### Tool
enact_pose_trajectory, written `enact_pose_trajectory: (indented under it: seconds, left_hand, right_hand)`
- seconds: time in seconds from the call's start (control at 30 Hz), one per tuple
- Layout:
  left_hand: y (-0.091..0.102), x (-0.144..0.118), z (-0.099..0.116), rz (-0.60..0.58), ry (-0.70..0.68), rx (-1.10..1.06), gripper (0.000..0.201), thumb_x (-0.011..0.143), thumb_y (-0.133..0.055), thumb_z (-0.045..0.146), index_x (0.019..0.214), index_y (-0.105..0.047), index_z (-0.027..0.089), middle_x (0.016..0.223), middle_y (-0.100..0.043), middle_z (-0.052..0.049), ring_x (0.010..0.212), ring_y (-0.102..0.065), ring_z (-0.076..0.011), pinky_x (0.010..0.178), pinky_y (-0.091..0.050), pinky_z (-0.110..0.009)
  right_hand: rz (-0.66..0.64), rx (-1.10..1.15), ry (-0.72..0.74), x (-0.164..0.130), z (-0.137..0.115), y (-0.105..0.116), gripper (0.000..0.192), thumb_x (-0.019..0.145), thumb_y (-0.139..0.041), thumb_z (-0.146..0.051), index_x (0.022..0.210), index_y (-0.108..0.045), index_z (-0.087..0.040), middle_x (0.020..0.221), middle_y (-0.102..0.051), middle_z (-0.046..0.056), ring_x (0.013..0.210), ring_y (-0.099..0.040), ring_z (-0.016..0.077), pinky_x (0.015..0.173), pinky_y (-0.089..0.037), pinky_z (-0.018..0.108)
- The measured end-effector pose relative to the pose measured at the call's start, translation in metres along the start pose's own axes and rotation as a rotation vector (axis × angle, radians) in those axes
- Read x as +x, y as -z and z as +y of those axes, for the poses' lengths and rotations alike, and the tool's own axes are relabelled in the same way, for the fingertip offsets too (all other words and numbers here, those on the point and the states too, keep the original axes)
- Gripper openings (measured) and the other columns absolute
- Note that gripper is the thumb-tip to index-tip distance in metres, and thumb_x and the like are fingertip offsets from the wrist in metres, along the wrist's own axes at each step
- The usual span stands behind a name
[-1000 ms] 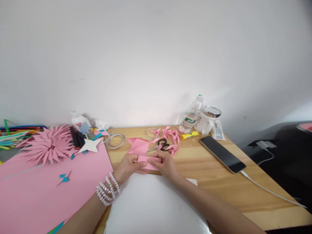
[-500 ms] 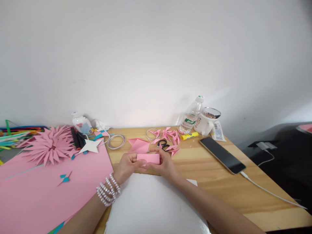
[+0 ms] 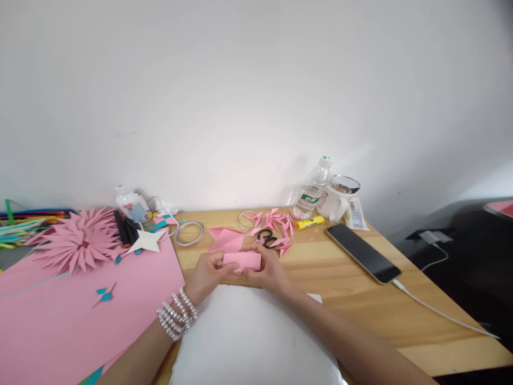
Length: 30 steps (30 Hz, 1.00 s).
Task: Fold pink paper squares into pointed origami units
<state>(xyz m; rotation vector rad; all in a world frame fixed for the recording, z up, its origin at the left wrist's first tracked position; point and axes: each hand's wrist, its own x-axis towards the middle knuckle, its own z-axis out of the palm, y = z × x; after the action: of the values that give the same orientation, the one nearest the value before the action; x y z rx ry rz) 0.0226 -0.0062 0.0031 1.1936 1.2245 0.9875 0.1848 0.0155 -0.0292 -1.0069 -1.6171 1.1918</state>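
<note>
My left hand point(image 3: 206, 275) and my right hand point(image 3: 267, 271) both pinch a small folded pink paper strip point(image 3: 242, 260), held just above the wooden table point(image 3: 352, 299) at its near middle. A pearl bracelet point(image 3: 176, 314) wraps my left wrist. Behind the strip lies a folded pink sheet point(image 3: 226, 239). Black-handled scissors point(image 3: 267, 238) and several small pink folded pieces point(image 3: 276, 221) lie just past my right hand. A white sheet point(image 3: 248, 342) lies under my forearms.
A large pink sheet point(image 3: 60, 315) covers the left side, with a spiky pink paper flower point(image 3: 76, 243) and a white paper star point(image 3: 148, 240). A coiled white cable point(image 3: 188, 232), yellow glue stick point(image 3: 309, 222), water bottle point(image 3: 312, 188), white mug point(image 3: 339, 197) and a charging phone point(image 3: 363, 253) stand further back and right.
The pink strip has been lifted off the table and folded narrower between both hands. The hands stayed in nearly the same place.
</note>
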Motion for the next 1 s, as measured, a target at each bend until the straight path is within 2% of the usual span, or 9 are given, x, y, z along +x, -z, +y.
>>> enact_pose_trajectory:
  seconds: [0.2,0.37,0.53,0.7,1.0]
  left_hand:
    - [0.002,0.001,0.005,-0.011,0.014,-0.048,0.028,0.052,-0.075,0.032,0.066,-0.062,0.011,0.061,-0.068,-0.003,0.062,-0.065,-0.0210,0.067,-0.054,-0.036]
    - [0.007,0.002,0.011,-0.023,0.026,-0.065,0.030,0.051,-0.075,0.033,0.069,-0.063,0.012,0.064,-0.069,-0.003,0.064,-0.066,-0.0218,0.068,-0.054,-0.037]
    - [0.009,0.003,0.011,0.019,0.014,-0.032,0.030,0.051,-0.075,0.035,0.067,-0.064,0.012,0.065,-0.069,-0.003,0.065,-0.066,-0.0215,0.068,-0.054,-0.036]
    - [0.009,0.004,0.012,0.027,0.002,-0.026,0.032,0.051,-0.075,0.033,0.072,-0.066,0.011,0.067,-0.070,-0.003,0.065,-0.065,-0.0211,0.068,-0.055,-0.036]
    - [0.007,0.003,0.011,0.043,0.039,0.005,0.028,0.050,-0.076,0.031,0.067,-0.065,0.011,0.063,-0.069,-0.003,0.064,-0.065,-0.0209,0.066,-0.055,-0.035]
  right_hand:
    - [-0.042,0.303,-0.120,0.001,-0.002,-0.003,0.041,0.056,-0.057,-0.010,0.095,-0.047,-0.017,0.072,-0.058,-0.002,0.060,-0.057,0.0114,0.058,-0.048,0.025]
    - [-0.028,0.459,-0.179,0.001,-0.006,-0.004,0.041,0.056,-0.061,-0.017,0.093,-0.044,-0.020,0.076,-0.062,0.001,0.066,-0.063,0.0160,0.059,-0.053,0.030]
    - [-0.060,0.505,-0.160,0.001,-0.008,-0.003,0.044,0.058,-0.061,-0.019,0.097,-0.042,-0.020,0.072,-0.063,-0.001,0.066,-0.064,0.0156,0.063,-0.055,0.032]
    - [-0.070,0.547,-0.102,0.002,-0.006,-0.003,0.042,0.060,-0.057,-0.016,0.098,-0.041,-0.020,0.078,-0.063,0.001,0.072,-0.064,0.0162,0.066,-0.055,0.033]
    - [-0.017,0.382,-0.077,-0.001,0.013,-0.009,0.041,0.063,-0.049,-0.009,0.102,-0.042,-0.020,0.091,-0.063,0.004,0.084,-0.064,0.0167,0.074,-0.053,0.033]
